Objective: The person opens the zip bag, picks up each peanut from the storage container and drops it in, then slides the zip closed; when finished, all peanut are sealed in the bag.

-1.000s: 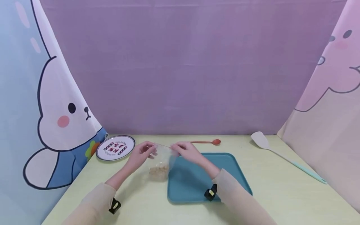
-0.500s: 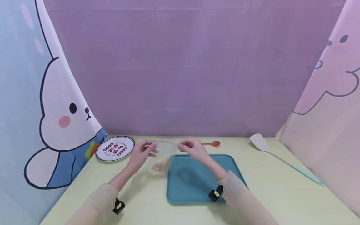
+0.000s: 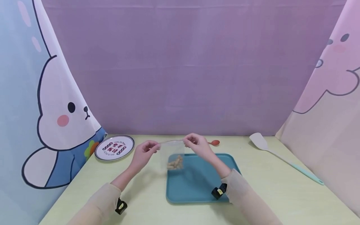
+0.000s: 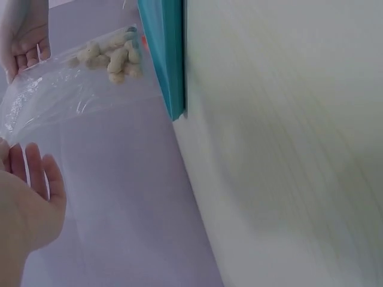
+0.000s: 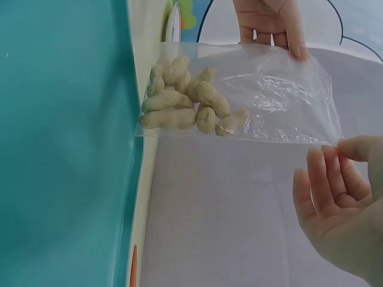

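A clear plastic bag (image 3: 168, 153) hangs upright between the two hands, with several unshelled peanuts (image 5: 179, 98) gathered at its bottom. The left hand (image 3: 143, 154) pinches one top corner between thumb and forefinger. At the opposite top corner, the right hand (image 3: 199, 146) pinches the bag the same way, its other fingers loosely extended in the right wrist view. In the head view the bag's lower part overlaps the left side of a teal tray (image 3: 197, 187). Whether the bag's mouth is sealed cannot be told.
A white plate (image 3: 114, 148) with red lettering lies at the back left. Behind the tray is a red spoon (image 3: 215, 142), partly hidden by the right hand. A spatula (image 3: 281, 157) with a mint handle lies on the right. A purple curtain (image 3: 180, 68) borders the table's back.
Both hands have shifted right and spread apart, stretching the bag's top edge straight. The bag and peanuts have moved right, over the tray's left edge in the head view.
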`<state>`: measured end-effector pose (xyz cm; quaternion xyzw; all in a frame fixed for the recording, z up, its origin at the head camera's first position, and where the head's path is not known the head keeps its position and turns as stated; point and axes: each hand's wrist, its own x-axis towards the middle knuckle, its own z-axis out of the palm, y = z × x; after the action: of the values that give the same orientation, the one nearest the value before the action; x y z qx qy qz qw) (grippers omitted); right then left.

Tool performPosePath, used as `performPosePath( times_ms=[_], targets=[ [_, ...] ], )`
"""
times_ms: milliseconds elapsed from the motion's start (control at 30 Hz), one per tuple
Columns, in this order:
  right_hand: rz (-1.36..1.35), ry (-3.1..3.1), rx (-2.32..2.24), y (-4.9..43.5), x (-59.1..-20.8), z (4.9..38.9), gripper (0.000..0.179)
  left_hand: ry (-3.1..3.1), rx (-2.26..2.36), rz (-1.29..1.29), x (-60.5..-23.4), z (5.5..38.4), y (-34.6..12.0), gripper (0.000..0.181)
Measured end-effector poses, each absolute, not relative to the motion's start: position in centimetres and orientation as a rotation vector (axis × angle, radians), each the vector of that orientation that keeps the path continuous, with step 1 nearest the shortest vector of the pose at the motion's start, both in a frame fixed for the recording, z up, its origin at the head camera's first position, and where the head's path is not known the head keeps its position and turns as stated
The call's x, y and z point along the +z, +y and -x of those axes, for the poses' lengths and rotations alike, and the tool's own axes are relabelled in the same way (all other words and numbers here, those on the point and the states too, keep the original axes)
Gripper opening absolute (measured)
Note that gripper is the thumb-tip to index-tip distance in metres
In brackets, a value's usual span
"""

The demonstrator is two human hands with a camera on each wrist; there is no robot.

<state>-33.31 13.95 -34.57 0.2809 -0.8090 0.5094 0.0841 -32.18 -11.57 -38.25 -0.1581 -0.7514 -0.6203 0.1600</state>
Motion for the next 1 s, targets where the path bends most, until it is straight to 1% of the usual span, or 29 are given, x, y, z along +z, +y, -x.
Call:
performPosePath(
  times_ms=[200,367,467,667,767,833,900,1000],
  targets=[
    [-0.811,-2.427,1.444,14.5,-34.5,33.1,0.018,-2.167,-1.634,0.461,-37.9,31.9,-10.6,0.016],
    [-0.81,-2.419,1.41,14.8,-34.4,32.9,0.02,-2.188,-1.659,0.456,-36.5,30.4,-9.6,0.012],
    [-0.819,-2.412,1.393,15.0,-34.5,32.8,0.021,-2.195,-1.717,0.463,-36.0,29.9,-9.4,0.014],
    [-0.791,-2.412,1.379,15.5,-34.5,32.8,0.017,-2.201,-1.878,0.57,-37.5,31.5,-10.2,0.025],
    [-0.835,-2.399,1.337,15.4,-34.6,32.9,0.015,-2.197,-1.912,0.596,-38.1,32.1,-10.3,0.027],
    [-0.882,-2.38,1.305,15.2,-34.7,32.9,0.019,-2.197,-1.92,0.584,-38.0,32.1,-10.2,0.026],
    [-0.93,-2.367,1.279,14.8,-34.8,33.0,0.027,-2.197,-1.918,0.582,-37.7,32.0,-10.0,0.024],
    [-0.994,-2.373,1.267,14.0,-34.7,32.9,0.034,-2.199,-1.891,0.614,-36.8,31.3,-9.7,0.021]
  ],
)
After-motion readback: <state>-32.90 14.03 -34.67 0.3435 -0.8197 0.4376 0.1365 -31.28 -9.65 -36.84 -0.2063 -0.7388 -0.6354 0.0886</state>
